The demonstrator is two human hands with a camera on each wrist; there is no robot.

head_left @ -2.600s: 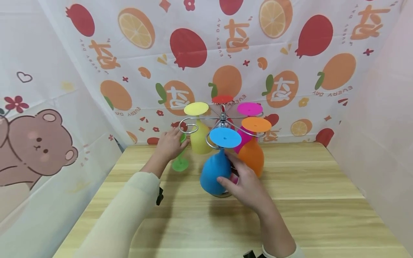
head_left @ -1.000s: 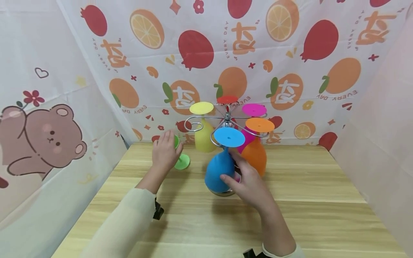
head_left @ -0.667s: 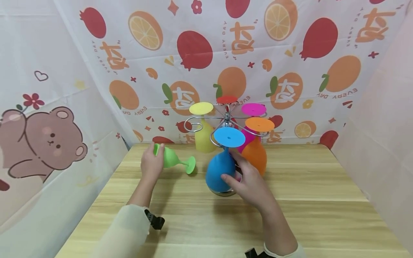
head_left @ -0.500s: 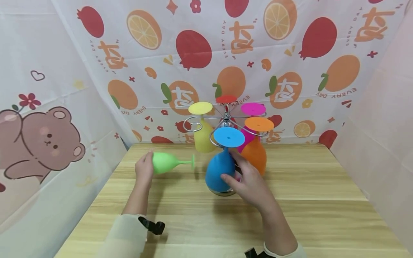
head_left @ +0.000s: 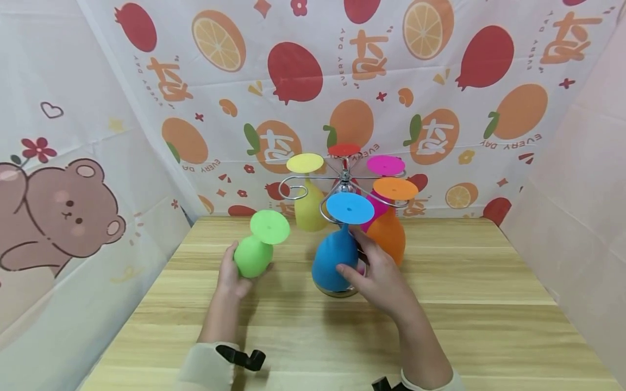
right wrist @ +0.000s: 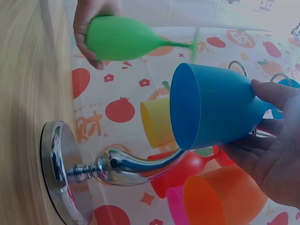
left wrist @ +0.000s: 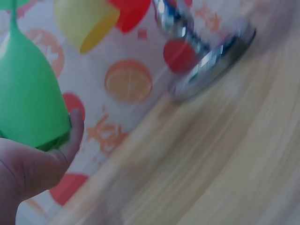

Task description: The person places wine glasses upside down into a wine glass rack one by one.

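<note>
My left hand (head_left: 231, 278) grips the green plastic goblet (head_left: 252, 259) round its bowl, by the rim. The goblet is upside down, foot uppermost, above the table and left of the chrome goblet rack (head_left: 344, 176). My right hand (head_left: 380, 274) holds the blue goblet (head_left: 333, 259), which hangs inverted with its foot on a front hook. In the right wrist view, fingers and thumb curl round the blue goblet (right wrist: 220, 105) near its stem. The rack's round base (right wrist: 58, 173) stands on the table, partly hidden by the blue goblet in the head view.
Yellow (head_left: 309, 209), red (head_left: 344, 149), magenta (head_left: 385, 164) and orange (head_left: 388, 233) goblets hang inverted on the other hooks. One curled hook (head_left: 293, 191) at the left front carries no goblet. A fruit-print cloth (head_left: 293, 70) hangs behind the wooden table (head_left: 464, 304).
My left hand has lifted the green goblet off the table, where it stood upright, and turned it through sideways to upside down. My right hand has stayed at the blue goblet.
</note>
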